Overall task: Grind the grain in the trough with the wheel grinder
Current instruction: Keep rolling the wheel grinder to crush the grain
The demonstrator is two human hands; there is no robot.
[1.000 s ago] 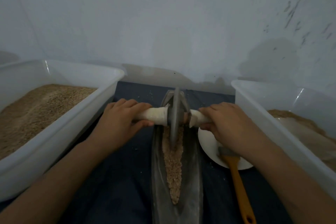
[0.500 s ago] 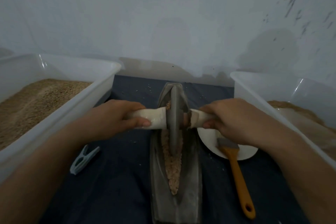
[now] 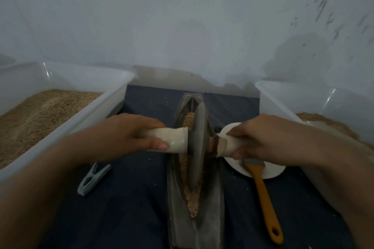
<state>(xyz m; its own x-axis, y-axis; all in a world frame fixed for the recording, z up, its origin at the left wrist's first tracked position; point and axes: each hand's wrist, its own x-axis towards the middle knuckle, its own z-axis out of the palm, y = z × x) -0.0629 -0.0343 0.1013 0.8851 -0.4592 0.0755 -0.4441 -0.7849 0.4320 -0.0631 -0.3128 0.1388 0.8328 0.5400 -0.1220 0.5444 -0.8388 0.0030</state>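
**Between two bins, a wheel stands in the trough**

Between two white bins, on a dark blue cloth, a long grey trough (image 3: 194, 198) runs from near to far. Crushed grain (image 3: 193, 198) lies along its middle groove, with more showing at the far end beside the wheel. The wheel grinder (image 3: 199, 139) stands upright in the groove, towards the far half of the trough. The left hand (image 3: 129, 133) wraps around the pale wrapped handle on the wheel's left, fingers curled over it and thumb beneath. The right hand (image 3: 261, 137) grips the matching handle on the right in the same way. The left bin (image 3: 113, 107) holds a heap of tan grain; the right bin (image 3: 283, 103) holds some too. A white dish (image 3: 271, 170) sits right of the trough, with an orange-handled brush (image 3: 263, 194) resting across it. A pale green clip (image 3: 93, 178) lies left of the trough.
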